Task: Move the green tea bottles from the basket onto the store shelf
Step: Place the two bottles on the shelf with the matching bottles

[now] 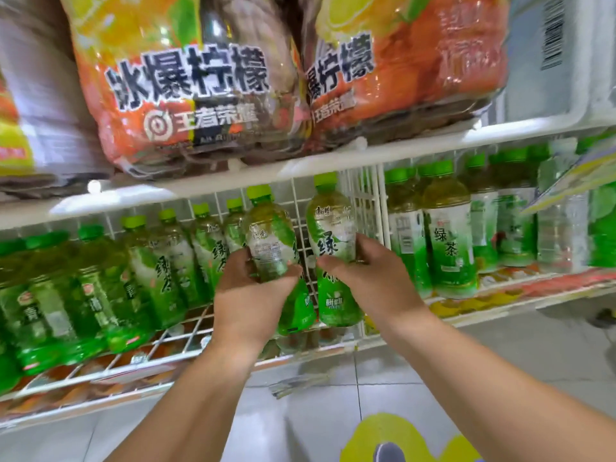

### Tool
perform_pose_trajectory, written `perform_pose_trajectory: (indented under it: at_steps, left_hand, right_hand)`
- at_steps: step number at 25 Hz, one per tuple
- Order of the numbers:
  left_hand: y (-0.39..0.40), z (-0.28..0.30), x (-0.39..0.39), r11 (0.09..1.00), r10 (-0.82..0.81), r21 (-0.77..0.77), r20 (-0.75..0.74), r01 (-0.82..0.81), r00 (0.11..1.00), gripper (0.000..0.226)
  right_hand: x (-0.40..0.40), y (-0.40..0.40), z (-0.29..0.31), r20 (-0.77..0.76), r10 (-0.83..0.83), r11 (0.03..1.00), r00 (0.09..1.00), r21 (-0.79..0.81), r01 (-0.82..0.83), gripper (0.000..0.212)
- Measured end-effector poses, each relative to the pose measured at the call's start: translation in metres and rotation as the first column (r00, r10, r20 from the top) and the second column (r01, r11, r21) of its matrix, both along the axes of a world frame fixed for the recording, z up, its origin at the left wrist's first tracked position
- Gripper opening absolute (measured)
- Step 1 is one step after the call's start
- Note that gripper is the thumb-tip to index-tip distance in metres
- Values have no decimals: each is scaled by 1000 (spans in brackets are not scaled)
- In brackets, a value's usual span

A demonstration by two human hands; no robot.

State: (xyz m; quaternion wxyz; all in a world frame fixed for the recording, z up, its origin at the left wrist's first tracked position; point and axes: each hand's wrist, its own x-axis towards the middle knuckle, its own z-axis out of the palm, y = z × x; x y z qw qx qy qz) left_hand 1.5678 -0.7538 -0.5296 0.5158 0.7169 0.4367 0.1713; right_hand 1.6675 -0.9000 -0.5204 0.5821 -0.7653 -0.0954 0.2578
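Green tea bottles (271, 235) (330, 228), one gripped in each of both hands (248, 295) (365, 278), reach the bottle-filled wire shelf (200, 331).

Head view, close, facing shelf (300, 168)

two hands (253, 295), two held bottles (270, 241), two orange multipacks (186, 88).
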Motion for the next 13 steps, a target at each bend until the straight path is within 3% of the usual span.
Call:
perform_pose_trajectory:
  at_steps: [5,9,13]
  left_hand:
    - [15,-16,27,997,-62,33,-82,64,995,71]
    - [21,-27,37,994,-83,61,-83,88,993,65]
    - [22,-34,35,997,-70,37,-52,72,996,52]
  right_hand:
    - [13,20,-18,101,-93,995,990,-35,97,24]
    - [18,34,-32,199,-157,972,967,-144,187,25]
    - [23,43,-48,198,-145,962,969,-199,185,38]
